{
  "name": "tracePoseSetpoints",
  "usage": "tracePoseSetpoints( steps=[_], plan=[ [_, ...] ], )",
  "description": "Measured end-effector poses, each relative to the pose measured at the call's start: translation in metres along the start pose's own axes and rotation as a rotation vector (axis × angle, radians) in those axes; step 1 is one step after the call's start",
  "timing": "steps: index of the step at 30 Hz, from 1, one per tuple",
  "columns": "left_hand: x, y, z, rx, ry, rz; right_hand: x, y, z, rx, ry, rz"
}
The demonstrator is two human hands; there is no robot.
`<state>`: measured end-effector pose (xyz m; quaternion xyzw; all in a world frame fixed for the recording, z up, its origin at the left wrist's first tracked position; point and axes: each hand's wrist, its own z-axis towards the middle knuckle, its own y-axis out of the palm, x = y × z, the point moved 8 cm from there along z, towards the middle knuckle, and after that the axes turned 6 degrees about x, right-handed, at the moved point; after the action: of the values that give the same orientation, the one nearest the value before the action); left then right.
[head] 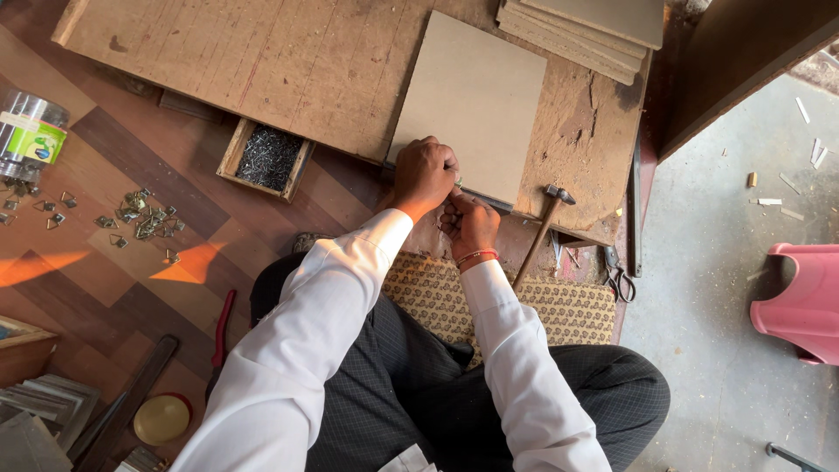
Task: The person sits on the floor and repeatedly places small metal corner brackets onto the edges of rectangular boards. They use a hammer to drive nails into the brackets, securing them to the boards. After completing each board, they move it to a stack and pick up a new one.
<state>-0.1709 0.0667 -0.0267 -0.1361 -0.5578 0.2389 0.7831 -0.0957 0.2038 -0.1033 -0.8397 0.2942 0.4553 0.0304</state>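
A pale rectangular board (472, 100) lies on a worn wooden work board (288, 61). My left hand (425, 171) is closed over the pale board's near edge, gripping it. Just below it, my right hand (470, 224) pinches something small against that same edge; what it holds is hidden by the fingers. A hammer (544, 229) with a wooden handle leans on the work board's near edge, right of my right hand.
A small wooden tray of dark nails (267, 159) sits left of my hands. Metal hangers (140, 218) are scattered on the floor by a plastic jar (28, 133). Stacked boards (594, 26) lie at the top, scissors (619, 276) and a pink stool (800, 301) to the right.
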Motion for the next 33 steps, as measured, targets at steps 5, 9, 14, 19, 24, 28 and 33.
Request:
tracePoseSetpoints(
  steps=[5,9,14,19,24,28,33],
  plan=[
    [0.002,0.002,0.001,0.002,-0.030,0.078,-0.002,0.002,-0.007,0.073,0.032,0.018],
    [0.003,0.002,0.002,-0.004,-0.043,0.090,-0.005,0.008,-0.007,0.075,0.016,0.068],
    [0.002,-0.001,0.004,-0.024,-0.058,-0.008,-0.009,0.017,-0.001,0.044,-0.060,0.073],
    [-0.032,-0.074,0.039,0.118,-0.095,-0.230,-0.012,0.013,-0.003,0.174,-0.104,0.055],
    [-0.110,-0.199,0.029,0.088,-0.187,0.481,-0.013,0.012,-0.007,0.211,-0.112,0.047],
    [-0.150,-0.204,-0.021,-0.144,-0.331,0.538,-0.012,0.010,-0.004,0.249,-0.128,0.029],
    [-0.161,-0.193,-0.031,-0.073,-0.310,0.583,-0.012,0.013,-0.001,0.206,-0.164,0.087]
  ],
)
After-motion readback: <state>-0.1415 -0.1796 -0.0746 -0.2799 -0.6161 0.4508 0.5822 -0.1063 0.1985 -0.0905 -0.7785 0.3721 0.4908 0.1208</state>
